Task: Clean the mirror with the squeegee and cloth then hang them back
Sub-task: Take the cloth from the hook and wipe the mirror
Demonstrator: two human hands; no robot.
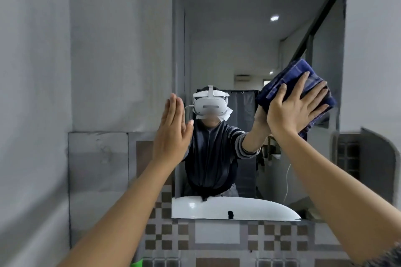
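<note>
Right hand [293,108] covers the middle of the folded cloth [303,84]; its far face against the mirror [238,39] can't be seen. Green object [137,263] cut off at bottom edge, unidentifiable. Reflected face blurred.

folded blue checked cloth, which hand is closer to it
Right. The right hand presses flat on the folded blue checked cloth against the mirror; the left hand is open, empty, at the mirror's left edge, well apart.
</note>
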